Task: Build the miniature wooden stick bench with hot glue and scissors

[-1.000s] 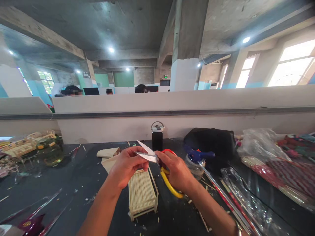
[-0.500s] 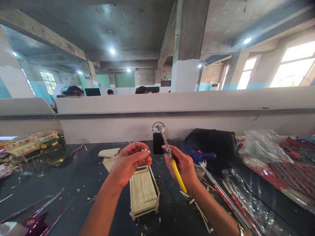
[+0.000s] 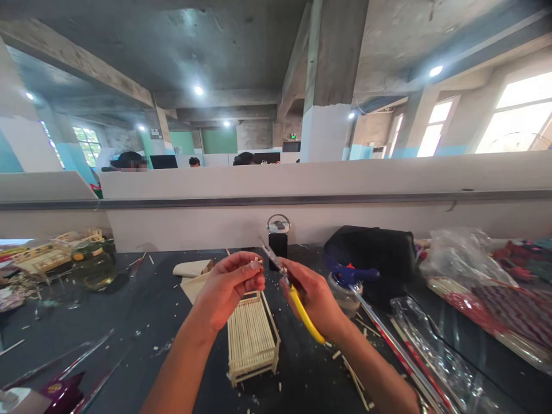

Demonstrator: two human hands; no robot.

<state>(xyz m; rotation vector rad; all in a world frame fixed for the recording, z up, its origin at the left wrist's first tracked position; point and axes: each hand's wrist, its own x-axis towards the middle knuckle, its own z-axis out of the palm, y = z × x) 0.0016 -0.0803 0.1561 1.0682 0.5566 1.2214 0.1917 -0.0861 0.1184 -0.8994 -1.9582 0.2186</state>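
My left hand pinches a tiny pale wooden piece between thumb and fingertips. Wrapped round yellow-handled pliers or scissors is my right hand; the tool's metal tip points up and left, close to the left fingertips. Below my hands a small rack of thin pale sticks rests on the dark table, its far end partly behind my left hand.
A black device with a ring handle stands by the partition. To the right are a blue glue gun, a glass jar, a black bag and plastic packets. Stick models lie far left.
My right hand has moved left, bringing the tool's tip nearer to the left fingertips. The tool is tilted further left. My left hand has barely moved and still pinches the small piece.
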